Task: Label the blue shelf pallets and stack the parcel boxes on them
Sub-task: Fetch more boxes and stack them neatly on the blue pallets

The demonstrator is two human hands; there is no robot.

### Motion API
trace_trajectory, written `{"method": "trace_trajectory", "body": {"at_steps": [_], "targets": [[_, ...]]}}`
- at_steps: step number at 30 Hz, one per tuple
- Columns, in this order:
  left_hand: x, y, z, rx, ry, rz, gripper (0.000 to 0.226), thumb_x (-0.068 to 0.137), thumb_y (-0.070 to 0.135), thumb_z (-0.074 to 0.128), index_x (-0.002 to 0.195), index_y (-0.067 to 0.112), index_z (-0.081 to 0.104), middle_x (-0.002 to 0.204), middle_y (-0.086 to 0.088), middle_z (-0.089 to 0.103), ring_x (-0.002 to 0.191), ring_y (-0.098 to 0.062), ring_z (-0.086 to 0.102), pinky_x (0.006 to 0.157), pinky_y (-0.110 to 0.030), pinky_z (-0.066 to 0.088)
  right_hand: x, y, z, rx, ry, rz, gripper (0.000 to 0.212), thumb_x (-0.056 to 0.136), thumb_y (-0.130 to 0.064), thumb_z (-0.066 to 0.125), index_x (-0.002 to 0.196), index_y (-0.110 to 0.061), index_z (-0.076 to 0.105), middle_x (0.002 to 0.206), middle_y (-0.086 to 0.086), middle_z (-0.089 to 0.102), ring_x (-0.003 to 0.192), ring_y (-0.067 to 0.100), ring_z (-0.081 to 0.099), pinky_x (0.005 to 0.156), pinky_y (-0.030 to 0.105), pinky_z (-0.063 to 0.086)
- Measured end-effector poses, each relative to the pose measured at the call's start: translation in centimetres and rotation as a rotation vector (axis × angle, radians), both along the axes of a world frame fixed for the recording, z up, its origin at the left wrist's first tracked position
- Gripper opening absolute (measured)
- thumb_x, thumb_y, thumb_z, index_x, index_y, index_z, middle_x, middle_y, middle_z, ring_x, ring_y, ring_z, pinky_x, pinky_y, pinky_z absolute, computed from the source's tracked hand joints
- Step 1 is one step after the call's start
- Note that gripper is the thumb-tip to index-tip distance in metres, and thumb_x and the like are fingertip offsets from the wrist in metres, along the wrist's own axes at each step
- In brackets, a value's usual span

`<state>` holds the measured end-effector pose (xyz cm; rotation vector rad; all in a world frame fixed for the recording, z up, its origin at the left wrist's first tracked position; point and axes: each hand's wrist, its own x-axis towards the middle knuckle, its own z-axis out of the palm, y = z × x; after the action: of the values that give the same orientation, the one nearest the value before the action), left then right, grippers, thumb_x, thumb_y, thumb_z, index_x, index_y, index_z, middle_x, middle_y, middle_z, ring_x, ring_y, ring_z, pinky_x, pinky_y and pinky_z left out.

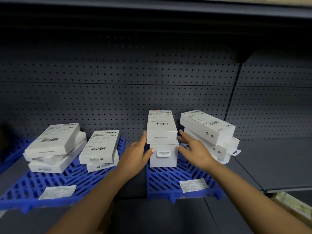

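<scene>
Two blue pallets lie side by side on a dark shelf (278,166), a strip of bare shelf between them. The left pallet (50,181) carries two piles of flat white boxes: a skewed left pile (54,147) of about three and, just beside it, a pile of two (100,149), each top box showing printed barcode stickers. A paper label (58,191) lies near the front edge of this pallet. The right pallet (168,181) bears a label (194,184) at its front as well, and two more piles. The middle pile has a top box (161,127) with a shipping sticker resting on a bottom box (163,157) whose hang tab faces forward. To its right sits a tilted right pile (211,135), the upper box angled across the lower one, a hang tab jutting out at the right.

Both hands reach forward around the middle pile. The left hand (136,154) has straight fingers laid against the left side of the top box, its thumb touching the front of the bottom box. The right hand (194,147) is spread wide with straight fingers, between the middle pile and the right pile, its thumb near the bottom box's right edge; whether the fingers touch either pile is hard to tell. Neither hand curls around anything.

Behind stands a dark pegboard (118,92) back wall. An upper shelf (152,7) overhangs. At the lower right corner a cardboard box (293,208) peeks in.
</scene>
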<state>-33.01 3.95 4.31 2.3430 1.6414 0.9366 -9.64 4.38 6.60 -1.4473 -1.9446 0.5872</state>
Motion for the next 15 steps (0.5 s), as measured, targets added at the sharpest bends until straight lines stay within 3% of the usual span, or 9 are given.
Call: {"method": "trace_trajectory", "body": {"at_steps": [5, 8, 11, 13, 15], "targets": [[1.4, -0.1, 1.0, 0.065, 0.064, 0.113, 0.073, 0.097, 0.045, 0.042, 0.152, 0.023, -0.001, 0.114, -0.006, 0.062, 0.097, -0.020, 0.059, 0.074, -0.035, 0.050, -0.8, 0.0, 0.7, 0.077, -0.022, 0.012, 0.073, 0.094, -0.035, 0.053, 0.151, -0.035, 0.006, 0.141, -0.006, 0.049, 0.127, 0.012, 0.048, 0.104, 0.034, 0.042], [1.7, -0.5, 1.6, 0.107, 0.146, 0.162, 0.080, 0.099, 0.042, 0.041, 0.148, 0.020, -0.018, 0.091, -0.003, 0.062, 0.077, -0.017, 0.058, 0.057, -0.028, 0.039, -1.0, 0.0, 0.9, 0.152, -0.086, 0.017, 0.077, 0.095, -0.030, 0.053, 0.146, -0.048, -0.001, 0.128, 0.001, 0.060, 0.111, 0.020, 0.059, 0.092, 0.040, 0.050], [1.8, -0.7, 2.2, 0.196, 0.251, 0.173, 0.088, 0.099, 0.039, 0.042, 0.134, 0.026, -0.038, 0.072, 0.002, 0.051, 0.064, -0.014, 0.052, 0.055, -0.026, 0.028, -1.0, 0.1, 1.3, 0.165, -0.141, 0.010, 0.069, 0.095, -0.027, 0.053, 0.146, -0.046, 0.012, 0.110, 0.002, 0.065, 0.097, 0.019, 0.060, 0.085, 0.036, 0.050], [1.8, -0.7, 2.5, 0.203, 0.263, 0.142, 0.087, 0.099, 0.036, 0.043, 0.136, 0.030, -0.036, 0.069, 0.002, 0.049, 0.063, -0.016, 0.052, 0.055, -0.027, 0.028, -0.9, 0.1, 1.6, 0.154, -0.141, 0.015, 0.065, 0.094, -0.027, 0.055, 0.146, -0.041, 0.018, 0.106, -0.002, 0.060, 0.095, 0.017, 0.058, 0.080, 0.029, 0.047], [1.7, -0.6, 2.8, 0.184, 0.279, 0.115, 0.078, 0.100, 0.034, 0.042, 0.146, 0.028, -0.020, 0.072, 0.002, 0.048, 0.068, -0.017, 0.053, 0.058, -0.028, 0.029, -0.9, -0.1, 1.6, 0.150, -0.160, 0.029, 0.065, 0.094, -0.028, 0.055, 0.146, -0.041, 0.018, 0.108, -0.001, 0.060, 0.098, 0.017, 0.058, 0.079, 0.028, 0.045]]}}
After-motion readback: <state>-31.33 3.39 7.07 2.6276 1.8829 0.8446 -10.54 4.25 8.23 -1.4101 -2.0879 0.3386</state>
